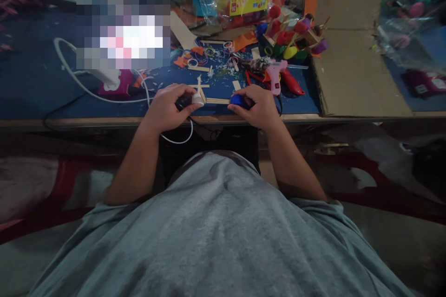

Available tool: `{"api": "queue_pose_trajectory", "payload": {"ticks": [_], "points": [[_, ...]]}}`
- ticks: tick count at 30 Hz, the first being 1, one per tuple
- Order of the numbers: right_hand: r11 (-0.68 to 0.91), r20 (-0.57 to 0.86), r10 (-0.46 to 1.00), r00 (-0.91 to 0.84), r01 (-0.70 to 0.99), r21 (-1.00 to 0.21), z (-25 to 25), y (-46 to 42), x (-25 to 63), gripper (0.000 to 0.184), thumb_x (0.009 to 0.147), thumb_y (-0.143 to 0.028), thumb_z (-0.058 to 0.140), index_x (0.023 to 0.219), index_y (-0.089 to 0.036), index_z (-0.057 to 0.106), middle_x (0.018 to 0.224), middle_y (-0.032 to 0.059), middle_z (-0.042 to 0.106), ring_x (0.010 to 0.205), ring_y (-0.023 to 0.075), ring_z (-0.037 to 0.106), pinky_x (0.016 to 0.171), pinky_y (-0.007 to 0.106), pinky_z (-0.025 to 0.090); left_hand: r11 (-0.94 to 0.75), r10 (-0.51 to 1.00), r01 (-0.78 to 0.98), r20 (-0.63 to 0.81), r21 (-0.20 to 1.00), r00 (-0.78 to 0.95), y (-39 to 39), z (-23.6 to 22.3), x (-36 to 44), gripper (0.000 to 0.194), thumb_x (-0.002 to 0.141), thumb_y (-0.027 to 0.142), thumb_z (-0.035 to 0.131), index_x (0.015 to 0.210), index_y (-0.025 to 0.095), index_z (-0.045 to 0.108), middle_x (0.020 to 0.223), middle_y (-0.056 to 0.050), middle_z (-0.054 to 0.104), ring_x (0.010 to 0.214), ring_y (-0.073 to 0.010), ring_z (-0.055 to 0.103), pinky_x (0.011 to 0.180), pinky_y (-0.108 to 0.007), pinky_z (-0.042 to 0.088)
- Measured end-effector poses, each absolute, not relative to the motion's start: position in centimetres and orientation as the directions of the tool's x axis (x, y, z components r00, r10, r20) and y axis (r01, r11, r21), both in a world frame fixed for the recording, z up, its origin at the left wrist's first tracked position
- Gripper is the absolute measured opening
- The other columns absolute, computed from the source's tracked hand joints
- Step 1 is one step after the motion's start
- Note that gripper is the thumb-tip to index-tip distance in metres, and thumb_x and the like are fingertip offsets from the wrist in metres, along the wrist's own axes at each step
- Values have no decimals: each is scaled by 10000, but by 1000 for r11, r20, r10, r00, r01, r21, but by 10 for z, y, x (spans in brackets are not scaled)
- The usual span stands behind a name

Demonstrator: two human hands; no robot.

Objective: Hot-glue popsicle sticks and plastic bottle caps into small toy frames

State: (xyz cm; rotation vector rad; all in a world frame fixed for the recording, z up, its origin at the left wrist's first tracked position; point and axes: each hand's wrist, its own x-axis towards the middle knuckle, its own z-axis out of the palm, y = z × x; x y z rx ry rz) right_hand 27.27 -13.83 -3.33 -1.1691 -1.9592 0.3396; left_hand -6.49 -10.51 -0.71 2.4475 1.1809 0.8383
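At the front edge of the blue-topped table, my left hand [170,107] pinches a small white round piece, cap-like [198,98], between thumb and fingertips. Opposite it, my right hand [258,106] is closed on a small rounded blue piece [237,100], partly covered by the fingers. Thin wooden sticks [218,101] run side by side from the white piece to the blue one. Another short stick [199,84] stands up near the white end. Whether all these parts are joined, I cannot tell.
A pink glue gun [277,76] lies beyond my right hand, near a red balloon [291,82]. Colourful stick figures [296,32] stand behind it. Folded cardboard [351,55] lies at right. A white cable [104,100] loops from a purple-and-white power block [116,82] at left.
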Motion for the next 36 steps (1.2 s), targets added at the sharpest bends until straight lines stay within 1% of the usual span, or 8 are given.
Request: {"api": "queue_pose_trajectory", "payload": {"ticks": [5,12,17,21,30,36], "points": [[541,513,824,-241,604,-585,-33,-139,271,334,988,-551,880,1115,-242,861,780,17,613,780,247,564,862,451,567,-631,776,617,377,470,506,-105,-7,-64,385,1047,597,762,1220,255,790,1096,-83,829,1021,-312,764,1011,-473,603],[577,533,802,-269,579,-576,-35,-135,272,296,980,-520,877,1059,-235,852,735,-3,571,768,242,560,839,436,554,-629,778,601,380,493,501,-105,-7,-65,394,1044,582,774,1239,241,800,1120,-82,832,1014,-291,756,1016,-447,606],[546,496,826,-268,599,-585,-34,-135,272,304,973,-532,893,1058,-245,839,759,9,612,782,244,556,868,450,568,-637,771,594,389,491,504,-104,-7,-65,371,1043,569,786,1235,252,799,1114,-78,838,1001,-289,769,993,-446,613],[552,499,823,-271,589,-590,-33,-136,272,302,976,-528,901,1062,-243,846,766,13,619,778,246,560,860,448,563,-636,771,592,388,494,505,-105,-6,-65,347,1040,550,796,1226,256,803,1125,-82,843,1016,-291,773,999,-447,616],[540,480,833,-276,599,-592,-33,-137,273,302,991,-528,894,1099,-248,853,787,19,634,812,260,586,897,461,568,-628,778,615,371,477,506,-104,-8,-64,391,1038,598,793,1239,264,819,1099,-78,844,1015,-307,769,1000,-469,603],[563,500,817,-288,584,-584,-34,-137,273,315,998,-534,884,1111,-242,853,787,19,634,808,261,587,899,466,571,-621,784,600,377,504,494,-104,-7,-64,386,1038,601,800,1203,252,810,1120,-86,848,1012,-303,778,995,-458,618]]}}
